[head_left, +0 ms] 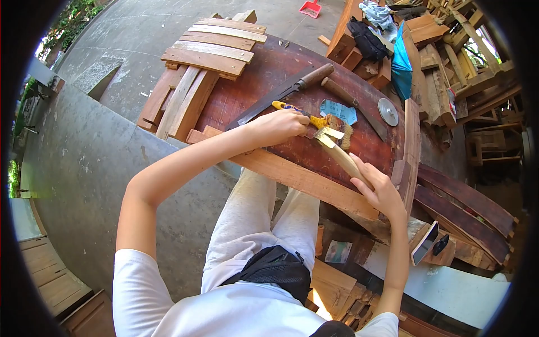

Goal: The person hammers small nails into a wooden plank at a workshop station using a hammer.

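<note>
My right hand [379, 188] is wrapped round the pale wooden handle [345, 160] of a tool with a shiny, forked head [328, 136], which looks like a claw hammer. Near that head, my left hand [283, 126] is closed with its fingertips pressed together; what it pinches is hidden. A paintbrush [339, 124] with a yellow handle lies just beyond my left fingers, its handle partly covered by them. Both hands are over the reddish-brown wooden table [269, 62].
A handsaw [281, 92], another wooden-handled tool [353, 106], blue sandpaper [338, 111] and a metal disc [388, 112] lie on the table. Slatted wooden pieces [216, 48] stand at its far left. Piled timber [432, 78] fills the right; a phone [425, 243] rests at lower right.
</note>
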The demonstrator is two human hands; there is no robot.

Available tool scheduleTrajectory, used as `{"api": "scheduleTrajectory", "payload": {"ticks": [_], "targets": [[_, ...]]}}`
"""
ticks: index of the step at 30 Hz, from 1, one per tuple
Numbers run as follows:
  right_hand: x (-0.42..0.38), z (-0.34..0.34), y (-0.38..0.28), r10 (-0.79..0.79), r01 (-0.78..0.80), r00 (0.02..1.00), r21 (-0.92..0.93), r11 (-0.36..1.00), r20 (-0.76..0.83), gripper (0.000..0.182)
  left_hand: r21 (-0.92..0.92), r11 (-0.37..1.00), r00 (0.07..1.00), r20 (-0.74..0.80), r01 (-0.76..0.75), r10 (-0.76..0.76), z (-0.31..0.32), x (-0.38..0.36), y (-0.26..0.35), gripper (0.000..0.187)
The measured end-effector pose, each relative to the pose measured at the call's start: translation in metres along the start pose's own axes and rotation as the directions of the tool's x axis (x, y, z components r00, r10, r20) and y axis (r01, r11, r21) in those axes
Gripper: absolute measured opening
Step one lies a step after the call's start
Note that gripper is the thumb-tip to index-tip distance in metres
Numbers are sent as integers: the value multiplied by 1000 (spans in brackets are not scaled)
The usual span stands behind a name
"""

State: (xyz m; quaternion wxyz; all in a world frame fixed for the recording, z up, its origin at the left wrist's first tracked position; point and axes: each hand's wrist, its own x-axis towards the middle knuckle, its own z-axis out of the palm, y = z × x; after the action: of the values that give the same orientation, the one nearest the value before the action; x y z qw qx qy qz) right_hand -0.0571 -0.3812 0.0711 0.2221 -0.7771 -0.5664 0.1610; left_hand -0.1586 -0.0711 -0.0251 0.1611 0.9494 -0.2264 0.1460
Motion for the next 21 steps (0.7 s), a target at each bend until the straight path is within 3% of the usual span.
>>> {"api": "scheduleTrajectory", "payload": {"ticks": [3,5,8,10,15,17,19,21], "targets": [[-3,-4,-5,-54,55,996,22,998,-69,60,-22,999,998,-47,-40,39,0,-1,0,25],[-7,-8,-6,-79,83,990,27,996,-114,60,11,1000,1000,6,1,-1,-2,-2,2,26],[-12,-12,-5,21,-21,993,-1,1000,-112,60,59,998,1000,1,-31,31,-3,-4,2,26],[-13,-9,0,62,-83,983,-117,990,-173,61,51,998,999,-15,-33,34,0,-5,3,25],[-22,-5,-5,89,-120,957,-98,988,-275,62,95,995,1000,8,-25,24,-5,-4,5,23],[-30,-6,-22,81,-114,946,-88,990,-315,62,157,985,989,117,69,-88,-19,-1,10,21],[-42,-9,-42,95,-132,927,-79,988,-362,63,200,976,991,88,85,-105,-36,-3,15,15],[-64,-2,-58,130,-156,916,-40,987,-378,63,-244,934,931,-192,261,-310,-54,-10,23,13]]}}
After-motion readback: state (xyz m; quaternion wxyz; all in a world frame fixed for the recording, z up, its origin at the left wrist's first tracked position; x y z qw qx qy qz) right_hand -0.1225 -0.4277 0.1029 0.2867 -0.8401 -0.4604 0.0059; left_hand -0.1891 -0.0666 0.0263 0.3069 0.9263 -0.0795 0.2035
